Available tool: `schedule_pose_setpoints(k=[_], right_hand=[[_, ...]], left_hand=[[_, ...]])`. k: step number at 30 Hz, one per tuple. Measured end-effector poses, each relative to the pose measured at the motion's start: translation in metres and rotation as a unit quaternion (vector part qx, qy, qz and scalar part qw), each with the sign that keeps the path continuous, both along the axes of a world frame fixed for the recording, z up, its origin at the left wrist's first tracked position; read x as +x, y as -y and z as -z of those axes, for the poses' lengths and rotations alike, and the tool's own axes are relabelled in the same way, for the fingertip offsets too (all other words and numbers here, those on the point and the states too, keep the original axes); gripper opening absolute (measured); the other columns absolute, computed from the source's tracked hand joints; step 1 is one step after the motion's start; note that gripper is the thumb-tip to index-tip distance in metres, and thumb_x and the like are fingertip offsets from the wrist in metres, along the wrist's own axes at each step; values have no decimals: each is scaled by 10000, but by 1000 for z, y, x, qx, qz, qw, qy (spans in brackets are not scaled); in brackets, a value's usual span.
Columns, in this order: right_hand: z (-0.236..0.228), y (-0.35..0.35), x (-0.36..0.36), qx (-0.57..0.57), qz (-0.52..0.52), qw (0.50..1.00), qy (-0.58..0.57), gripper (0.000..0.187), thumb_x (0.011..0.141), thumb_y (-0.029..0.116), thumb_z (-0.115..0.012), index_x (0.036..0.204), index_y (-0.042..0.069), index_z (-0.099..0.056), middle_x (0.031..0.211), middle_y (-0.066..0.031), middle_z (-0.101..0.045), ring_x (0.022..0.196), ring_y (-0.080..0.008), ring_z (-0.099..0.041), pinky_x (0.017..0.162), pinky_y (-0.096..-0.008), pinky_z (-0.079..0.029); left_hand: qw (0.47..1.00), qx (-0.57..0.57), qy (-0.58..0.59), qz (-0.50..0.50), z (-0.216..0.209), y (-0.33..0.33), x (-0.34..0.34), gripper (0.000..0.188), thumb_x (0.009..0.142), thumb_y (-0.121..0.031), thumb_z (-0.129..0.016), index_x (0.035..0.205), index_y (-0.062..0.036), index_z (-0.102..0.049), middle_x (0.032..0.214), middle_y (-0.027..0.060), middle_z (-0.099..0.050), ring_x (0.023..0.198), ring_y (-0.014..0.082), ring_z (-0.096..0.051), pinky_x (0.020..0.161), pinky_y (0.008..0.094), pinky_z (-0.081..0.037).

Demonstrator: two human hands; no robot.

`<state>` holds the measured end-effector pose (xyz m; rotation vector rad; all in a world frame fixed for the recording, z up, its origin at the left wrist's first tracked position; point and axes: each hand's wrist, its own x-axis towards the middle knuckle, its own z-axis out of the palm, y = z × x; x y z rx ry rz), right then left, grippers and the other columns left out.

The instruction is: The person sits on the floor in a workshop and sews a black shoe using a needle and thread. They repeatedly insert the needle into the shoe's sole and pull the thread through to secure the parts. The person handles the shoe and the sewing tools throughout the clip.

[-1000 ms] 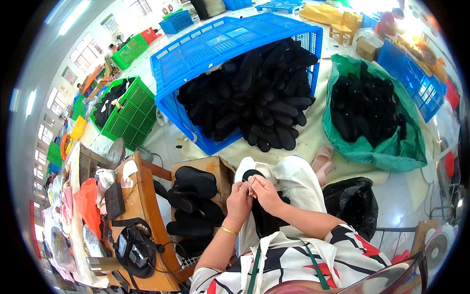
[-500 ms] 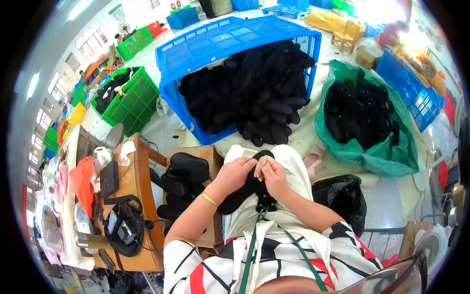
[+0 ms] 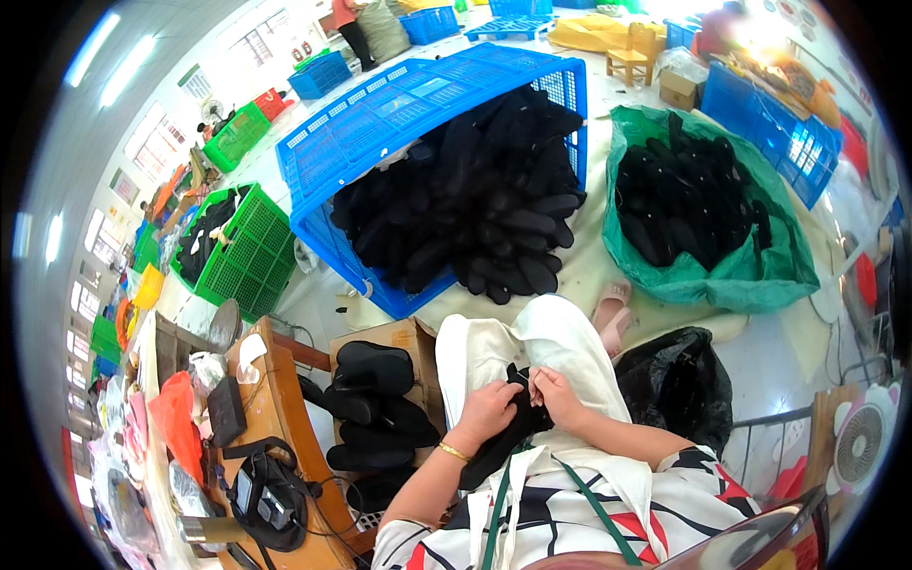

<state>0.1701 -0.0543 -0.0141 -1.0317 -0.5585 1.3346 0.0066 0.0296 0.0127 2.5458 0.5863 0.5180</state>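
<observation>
On my lap lies a black, soft, shoe-shaped piece (image 3: 496, 450), held between my two hands. My left hand (image 3: 488, 412) is closed around its upper part, with a gold-coloured bracelet at the wrist. Close beside it, my right hand (image 3: 559, 396) has its thumb and fingers pinched together at the piece's edge. A thin pale sliver shows between the hands, too small to name. Left of my knees, several black shoe-shaped pieces (image 3: 376, 367) lie stacked in a cardboard box (image 3: 424, 344).
Ahead, a blue plastic crate (image 3: 380, 109) lies tipped, black pieces spilling out. A green sack (image 3: 655, 285) of black pieces stands right of it. A black plastic bag (image 3: 698, 380) sits by my right leg. At left are a wooden table (image 3: 294, 408) with a black bag (image 3: 271, 494), and a green crate (image 3: 249, 249).
My hands have come slightly apart and shifted lower over my lap. The black piece is turned and bunched more between them. My view has tilted, bringing a standing person into sight at the back.
</observation>
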Motion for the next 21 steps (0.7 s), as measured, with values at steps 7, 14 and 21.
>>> schedule_pose_setpoints(k=[7, 14, 21], right_hand=[[1, -2, -4, 40, -10, 999, 36, 265, 1027, 193, -431, 815, 76, -538, 712, -4, -527, 628, -86, -501, 593, -226, -421], [-2, 4, 1, 24, -15, 999, 17, 257, 1028, 188, -447, 827, 57, -540, 706, -6, -517, 602, -92, -493, 570, -241, -427], [2, 5, 5, 3, 0, 1000, 3, 250, 1021, 189, -457, 826, 59, -544, 693, -4, -515, 582, -96, -489, 568, -243, -429]], left_hand=[[997, -23, 42, -58, 11, 3, -4, 295, 749, -83, -674, 1043, -105, -685, 874, 94, -642, 782, 309, -645, 668, 402, -529], [997, -25, 47, -59, 3, 12, 2, 324, 718, -64, -678, 1038, -109, -711, 887, 112, -656, 766, 316, -654, 679, 386, -545], [997, -35, 35, -52, 4, 11, 4, 318, 724, -84, -689, 1041, -110, -711, 918, 109, -662, 785, 311, -663, 683, 383, -547]])
